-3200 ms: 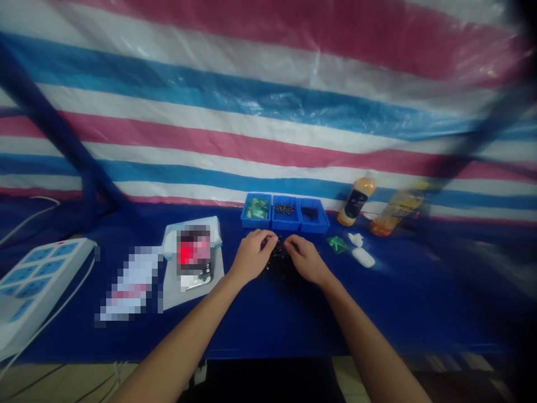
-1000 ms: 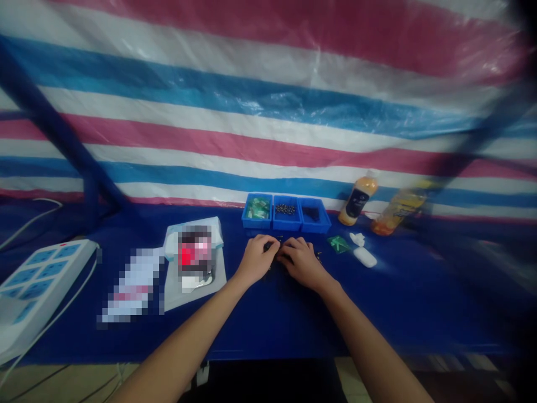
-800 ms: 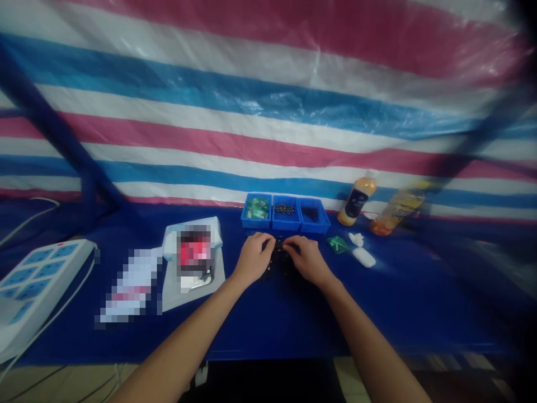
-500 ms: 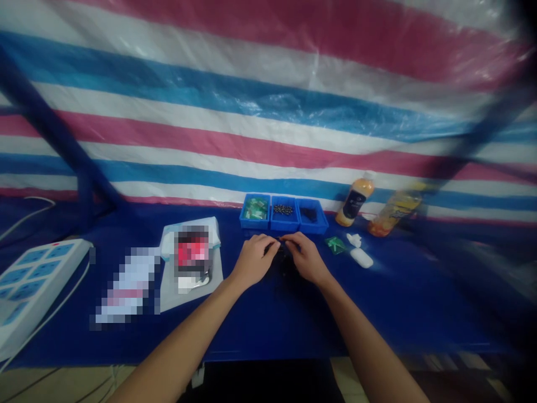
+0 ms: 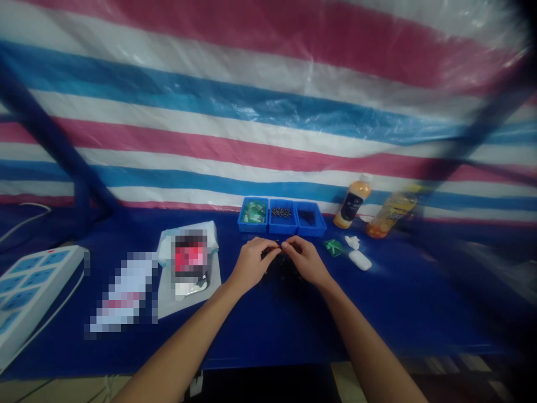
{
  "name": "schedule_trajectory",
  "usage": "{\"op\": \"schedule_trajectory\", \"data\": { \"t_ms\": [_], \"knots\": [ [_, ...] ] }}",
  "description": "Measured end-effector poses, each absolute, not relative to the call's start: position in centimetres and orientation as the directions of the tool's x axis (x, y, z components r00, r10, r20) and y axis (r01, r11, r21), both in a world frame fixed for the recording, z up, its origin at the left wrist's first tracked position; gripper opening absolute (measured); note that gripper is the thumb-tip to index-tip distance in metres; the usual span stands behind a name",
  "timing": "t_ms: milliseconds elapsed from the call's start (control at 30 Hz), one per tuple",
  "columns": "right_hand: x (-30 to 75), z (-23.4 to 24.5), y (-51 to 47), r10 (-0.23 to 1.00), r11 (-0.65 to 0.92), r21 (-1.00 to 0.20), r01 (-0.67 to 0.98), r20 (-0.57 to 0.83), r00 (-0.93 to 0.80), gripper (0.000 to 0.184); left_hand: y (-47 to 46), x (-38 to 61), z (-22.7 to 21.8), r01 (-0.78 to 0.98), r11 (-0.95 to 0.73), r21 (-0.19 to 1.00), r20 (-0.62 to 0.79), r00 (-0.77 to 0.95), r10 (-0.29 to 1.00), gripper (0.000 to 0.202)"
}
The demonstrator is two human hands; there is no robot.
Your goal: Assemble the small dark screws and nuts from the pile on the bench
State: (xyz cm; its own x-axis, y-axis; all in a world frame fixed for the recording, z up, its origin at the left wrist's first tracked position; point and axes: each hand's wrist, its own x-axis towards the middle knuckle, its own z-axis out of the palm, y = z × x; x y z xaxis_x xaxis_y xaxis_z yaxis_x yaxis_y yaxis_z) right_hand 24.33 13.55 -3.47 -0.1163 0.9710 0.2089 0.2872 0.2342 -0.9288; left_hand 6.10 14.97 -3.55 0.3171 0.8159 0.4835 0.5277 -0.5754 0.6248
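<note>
My left hand (image 5: 250, 262) and my right hand (image 5: 305, 258) rest close together on the blue table (image 5: 268, 319), fingers curled in a pinch over a heap of small black parts (image 5: 282, 270). The fingertips nearly meet above the heap; what they pinch is too small to name. Just behind the hands stand three joined blue bins (image 5: 281, 216): the left one holds green pieces, the middle one small metal bits, the right one dark parts.
An orange bottle (image 5: 351, 195) and a yellow bottle (image 5: 390, 214) stand at the back right. A green packet (image 5: 334, 247) and a white case (image 5: 359, 259) lie right of my hands. A white power strip (image 5: 29, 291) sits far left, a white sheet (image 5: 188, 268) left of centre.
My hands stayed over the black heap, with their fingertips shifting slightly together and apart. The view has tilted up a little.
</note>
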Motion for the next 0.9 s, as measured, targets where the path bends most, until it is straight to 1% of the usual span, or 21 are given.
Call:
{"op": "schedule_trajectory", "data": {
  "t_ms": [100, 200, 300, 433, 500, 533, 567, 633, 700, 767, 900],
  "knots": [
    [24.3, -3.2, 13.4, 0.967, 0.248, -0.902, 0.352, 0.208, -0.147, 0.038, 14.8, 6.1, -3.4, 0.513, -0.575, 0.637, 0.479, 0.321, 0.817, 0.012],
    [24.4, -3.2, 13.6, 0.982, 0.172, -0.938, 0.301, 0.140, -0.124, 0.043, 14.7, 6.2, -3.3, 0.484, -0.565, 0.669, 0.477, 0.305, 0.825, 0.018],
    [25.0, -3.5, 14.2, 0.995, 0.101, -0.974, 0.204, 0.101, -0.012, 0.045, 14.6, 6.2, -3.2, 0.463, -0.543, 0.700, 0.472, 0.271, 0.839, 0.024],
    [26.0, -4.1, 15.2, 0.967, 0.146, -0.989, -0.025, 0.138, 0.215, 0.035, 14.6, 6.1, -3.1, 0.477, -0.543, 0.691, 0.468, 0.277, 0.839, 0.026],
    [26.3, -4.4, 15.6, 0.951, 0.168, -0.984, -0.054, 0.148, 0.272, 0.044, 14.7, 6.1, -3.2, 0.484, -0.552, 0.679, 0.468, 0.294, 0.834, 0.025],
    [26.4, -4.5, 15.6, 0.948, 0.173, -0.985, -0.020, 0.161, 0.274, 0.045, 14.7, 6.1, -3.2, 0.491, -0.555, 0.672, 0.467, 0.300, 0.832, 0.025],
    [26.4, -4.6, 15.6, 0.948, 0.176, -0.983, 0.047, 0.182, 0.262, 0.041, 14.8, 6.1, -3.3, 0.502, -0.555, 0.664, 0.467, 0.302, 0.831, 0.024],
    [26.2, -4.8, 15.4, 0.951, 0.183, -0.949, 0.256, 0.237, 0.200, 0.032, 15.0, 6.0, -3.5, 0.541, -0.546, 0.640, 0.465, 0.294, 0.835, 0.021],
    [25.8, -4.8, 14.9, 0.956, 0.194, -0.855, 0.481, 0.275, 0.105, 0.024, 15.3, 5.9, -3.7, 0.596, -0.522, 0.610, 0.457, 0.273, 0.846, 0.019],
    [25.4, -4.6, 14.5, 0.962, 0.211, -0.742, 0.637, 0.275, 0.002, 0.019, 15.5, 5.7, -4.0, 0.655, -0.484, 0.581, 0.437, 0.251, 0.864, 0.017],
    [25.0, -4.2, 13.8, 0.961, 0.264, -0.550, 0.792, 0.216, -0.171, 0.018, 15.6, 5.3, -4.5, 0.753, -0.402, 0.522, 0.354, 0.238, 0.905, 0.015]
  ]
}}
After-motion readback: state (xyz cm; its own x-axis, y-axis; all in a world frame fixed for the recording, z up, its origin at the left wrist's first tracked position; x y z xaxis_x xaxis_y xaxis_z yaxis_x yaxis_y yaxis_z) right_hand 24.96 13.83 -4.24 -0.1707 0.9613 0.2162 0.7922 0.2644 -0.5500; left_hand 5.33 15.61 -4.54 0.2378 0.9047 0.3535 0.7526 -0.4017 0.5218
